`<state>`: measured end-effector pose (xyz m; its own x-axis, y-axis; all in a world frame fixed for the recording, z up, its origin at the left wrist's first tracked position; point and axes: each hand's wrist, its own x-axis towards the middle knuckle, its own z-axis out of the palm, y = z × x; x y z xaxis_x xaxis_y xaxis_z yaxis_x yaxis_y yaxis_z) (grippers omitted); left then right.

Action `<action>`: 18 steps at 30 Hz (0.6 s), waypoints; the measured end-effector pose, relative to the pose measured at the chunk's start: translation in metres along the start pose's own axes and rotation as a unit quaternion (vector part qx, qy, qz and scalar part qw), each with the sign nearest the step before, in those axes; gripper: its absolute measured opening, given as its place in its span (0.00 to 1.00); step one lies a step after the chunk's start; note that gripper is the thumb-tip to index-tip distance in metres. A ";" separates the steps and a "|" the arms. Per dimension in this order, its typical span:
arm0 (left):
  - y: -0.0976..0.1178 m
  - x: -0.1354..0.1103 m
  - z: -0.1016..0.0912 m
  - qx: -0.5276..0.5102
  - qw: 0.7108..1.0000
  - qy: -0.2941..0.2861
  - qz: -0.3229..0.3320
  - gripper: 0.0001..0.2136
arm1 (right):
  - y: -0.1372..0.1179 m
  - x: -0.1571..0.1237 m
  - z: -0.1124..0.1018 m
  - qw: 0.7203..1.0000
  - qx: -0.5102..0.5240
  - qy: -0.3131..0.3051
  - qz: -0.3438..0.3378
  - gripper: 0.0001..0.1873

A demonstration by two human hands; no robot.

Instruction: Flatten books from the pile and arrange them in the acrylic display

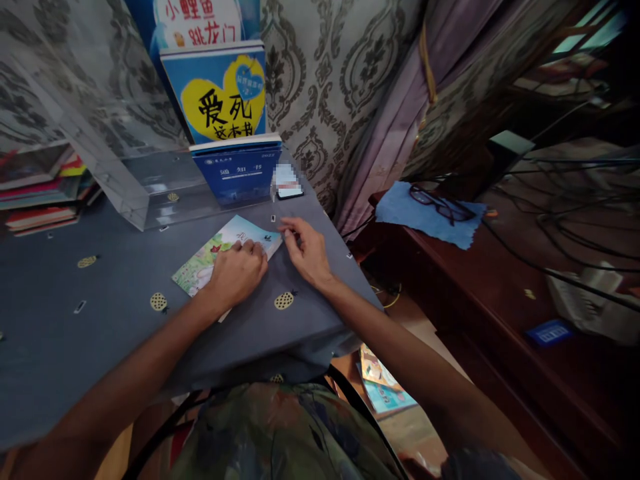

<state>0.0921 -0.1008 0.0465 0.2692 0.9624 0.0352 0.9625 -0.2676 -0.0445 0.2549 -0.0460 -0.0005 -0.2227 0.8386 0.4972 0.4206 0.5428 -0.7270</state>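
Observation:
A thin picture book (200,267) with a pale blue and green cover lies on the cloth-covered table. My left hand (237,277) is on its lower right part, fingers curled over the cover and holding the book against the table. The thumb of that hand is hidden. Just beside the book's upper right corner is my right hand (307,253), its fingers loosely bent and apart, with nothing visible in them. Whether its fingertips touch the book's edge I cannot tell.
A clear acrylic rack (120,193) stands behind, with a dark blue booklet (240,177) and a yellow-heart book (220,93) upright. A phone (289,183) lies near the wall. Stacked books (43,193) sit left. Glasses (440,203) rest on a blue cloth (395,207) at right.

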 end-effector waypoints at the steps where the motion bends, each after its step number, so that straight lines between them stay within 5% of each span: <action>1: 0.000 0.000 0.000 0.000 1.000 0.002 0.002 0.19 | 0.000 -0.001 0.001 1.000 -0.007 -0.012 -0.005 0.15; 6: -0.010 -0.001 -0.002 -0.010 1.000 -0.002 0.009 0.17 | 0.003 -0.002 0.007 0.993 -0.075 -0.089 -0.003 0.14; 13: -0.057 -0.009 -0.003 -0.012 0.999 -0.012 -0.037 0.15 | 0.005 -0.004 0.009 0.987 -0.119 -0.106 -0.005 0.14; 18: -0.070 -0.018 -0.004 0.009 0.998 -0.017 -0.055 0.15 | 0.011 0.017 0.020 0.980 -0.117 -0.157 -0.037 0.16</action>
<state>0.0204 -0.1001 0.0532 0.1606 0.9870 0.0076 0.9853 -0.1599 -0.0598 0.2384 -0.0251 -0.0094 -0.5043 0.7909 0.3466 0.5760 0.6071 -0.5474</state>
